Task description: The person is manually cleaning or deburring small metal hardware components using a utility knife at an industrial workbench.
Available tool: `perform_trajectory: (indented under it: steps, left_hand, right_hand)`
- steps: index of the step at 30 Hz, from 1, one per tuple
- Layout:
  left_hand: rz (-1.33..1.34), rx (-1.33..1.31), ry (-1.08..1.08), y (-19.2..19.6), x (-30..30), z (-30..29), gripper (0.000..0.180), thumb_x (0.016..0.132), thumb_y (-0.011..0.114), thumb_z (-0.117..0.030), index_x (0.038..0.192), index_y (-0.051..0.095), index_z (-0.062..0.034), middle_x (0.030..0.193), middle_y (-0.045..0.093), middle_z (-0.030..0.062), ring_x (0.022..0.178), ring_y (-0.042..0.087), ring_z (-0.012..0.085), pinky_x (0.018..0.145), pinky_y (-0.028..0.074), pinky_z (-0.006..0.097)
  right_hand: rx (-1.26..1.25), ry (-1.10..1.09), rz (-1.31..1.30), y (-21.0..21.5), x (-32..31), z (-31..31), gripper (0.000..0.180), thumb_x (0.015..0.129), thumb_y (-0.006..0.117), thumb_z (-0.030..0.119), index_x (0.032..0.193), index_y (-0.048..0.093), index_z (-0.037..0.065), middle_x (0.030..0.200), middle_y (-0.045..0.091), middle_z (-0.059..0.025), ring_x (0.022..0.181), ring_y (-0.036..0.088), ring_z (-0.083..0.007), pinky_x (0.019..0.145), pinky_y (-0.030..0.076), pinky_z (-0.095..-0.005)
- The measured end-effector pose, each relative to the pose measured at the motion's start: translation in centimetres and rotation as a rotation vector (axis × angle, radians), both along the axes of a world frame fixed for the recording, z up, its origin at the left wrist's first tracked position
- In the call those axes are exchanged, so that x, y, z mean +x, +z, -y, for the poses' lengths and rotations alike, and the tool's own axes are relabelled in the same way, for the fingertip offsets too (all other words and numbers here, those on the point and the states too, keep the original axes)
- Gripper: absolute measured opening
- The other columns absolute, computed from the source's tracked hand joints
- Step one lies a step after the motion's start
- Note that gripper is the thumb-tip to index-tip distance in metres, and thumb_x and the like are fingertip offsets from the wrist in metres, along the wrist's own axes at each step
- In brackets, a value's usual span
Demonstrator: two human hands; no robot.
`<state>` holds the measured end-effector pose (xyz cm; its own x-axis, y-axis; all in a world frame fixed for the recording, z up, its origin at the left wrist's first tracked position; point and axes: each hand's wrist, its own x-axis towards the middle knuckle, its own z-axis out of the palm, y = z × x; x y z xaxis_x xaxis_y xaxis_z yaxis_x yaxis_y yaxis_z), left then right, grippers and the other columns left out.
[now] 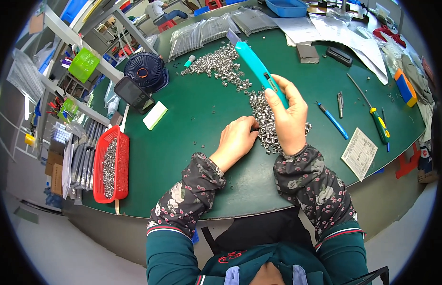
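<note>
My right hand (290,114) is wrapped round the teal handle of a utility knife (254,61). The knife slants up and to the left, its blade at the far end. Beneath that hand lies a pile of small metal rings (264,124). My left hand (235,140) rests at the left edge of this pile, its fingers curled in and pressed together. Whatever those fingertips hold, if anything, is hidden. A larger heap of the same metal rings (218,64) spreads farther back, trailing toward the nearer pile.
A red basket (122,183) of small metal parts stands at the left edge of the green table (178,137). Behind it are a phone (134,95) and a fan (145,71). A screwdriver (380,126), blue pen-like tool (332,121) and paper slip (359,154) lie right.
</note>
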<state>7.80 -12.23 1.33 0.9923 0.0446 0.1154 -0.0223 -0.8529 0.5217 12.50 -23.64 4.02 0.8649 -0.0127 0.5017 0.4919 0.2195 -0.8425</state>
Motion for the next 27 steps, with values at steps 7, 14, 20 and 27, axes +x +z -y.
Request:
perform_trajectory:
  steps: [7, 14, 20, 27]
  left_hand:
    - [-0.185, -1.045, 0.140, 1.9, -2.5, -3.4, 0.010, 0.077, 0.053, -0.009, 0.085, 0.048, -0.0046, 0.068, 0.046, 0.0011, 0.050, 0.037, 0.0049, 0.040, 0.029, 0.018]
    - [0.069, -1.795, 0.129, -0.6, -7.5, -10.7, 0.006, 0.078, 0.049, -0.004, 0.085, 0.048, -0.0047, 0.073, 0.049, 0.0064, 0.048, 0.035, 0.0065, 0.038, 0.028, 0.017]
    - [0.173, -1.814, 0.152, -1.1, -8.2, -12.5, 0.009, 0.081, 0.047, -0.006, 0.089, 0.050, -0.0036, 0.072, 0.050, 0.0046, 0.048, 0.035, 0.0059, 0.038, 0.028, 0.016]
    - [0.179, -1.755, 0.118, -1.0, -8.1, -12.3, 0.011, 0.084, 0.047, -0.011, 0.090, 0.052, -0.0024, 0.068, 0.048, 0.0002, 0.048, 0.034, 0.0037, 0.038, 0.026, 0.015]
  right_hand:
    - [-0.038, 0.069, 0.004, -0.3, -0.1, -0.4, 0.024, 0.075, 0.058, 0.009, 0.097, 0.054, -0.001, 0.078, 0.056, -0.0050, 0.064, 0.050, -0.0082, 0.056, 0.041, -0.0218]
    - [-0.468, 0.223, 0.146, -1.4, -2.3, -1.2, 0.026, 0.068, 0.060, 0.011, 0.093, 0.056, 0.001, 0.084, 0.057, -0.0134, 0.076, 0.057, -0.0264, 0.066, 0.044, -0.0301]
    - [-0.685, 0.468, 0.147, -1.8, -3.8, -1.6, 0.026, 0.070, 0.060, 0.016, 0.092, 0.057, 0.003, 0.080, 0.058, -0.0133, 0.069, 0.057, -0.0265, 0.061, 0.044, -0.0312]
    - [-0.709, 0.585, -0.015, -1.6, -3.9, -1.7, 0.027, 0.072, 0.060, 0.016, 0.095, 0.056, 0.002, 0.079, 0.059, -0.0128, 0.070, 0.059, -0.0214, 0.062, 0.045, -0.0294]
